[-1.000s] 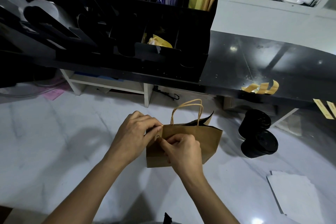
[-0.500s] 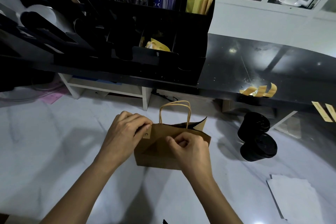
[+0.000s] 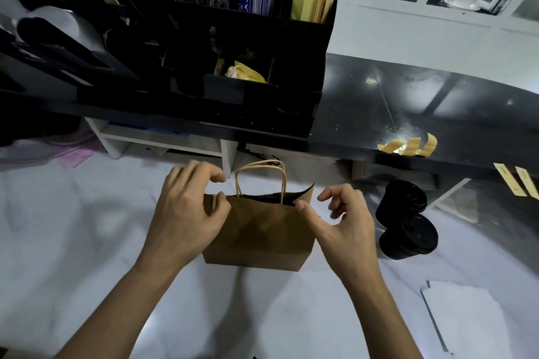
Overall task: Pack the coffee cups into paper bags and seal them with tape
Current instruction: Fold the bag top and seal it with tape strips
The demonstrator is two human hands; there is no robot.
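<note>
One paper bag (image 3: 256, 230) stands upright on the white surface (image 3: 73, 242), near its far edge and roughly midway along it; the bag's long axis runs left to right, its mouth points up, and its two twisted paper handles (image 3: 259, 175) rise from the top rim. A dark lining or object shows inside the mouth; what the bag contains cannot be told. Two black lidded coffee cups (image 3: 407, 218) lie on their sides just right of the bag, touching each other, lids toward the camera. The left hand (image 3: 189, 213) is at the bag's upper left corner, with its thumb on the rim and its fingers (image 3: 204, 172) curled above it; whether it pinches the paper cannot be told. The right hand (image 3: 347, 227) is beside the upper right corner, thumb tip touching the near rim, fingers loosely curled and holding nothing. Three curled tape strips (image 3: 409, 146) stick to the front edge of the black counter (image 3: 423, 108), and two more strips (image 3: 517, 183) hang further right. A black organizer (image 3: 233, 52) on the counter holds yellow envelopes (image 3: 313, 4) and yellow packets (image 3: 245, 74). One white sheet (image 3: 472, 320) lies at the near right corner.
</note>
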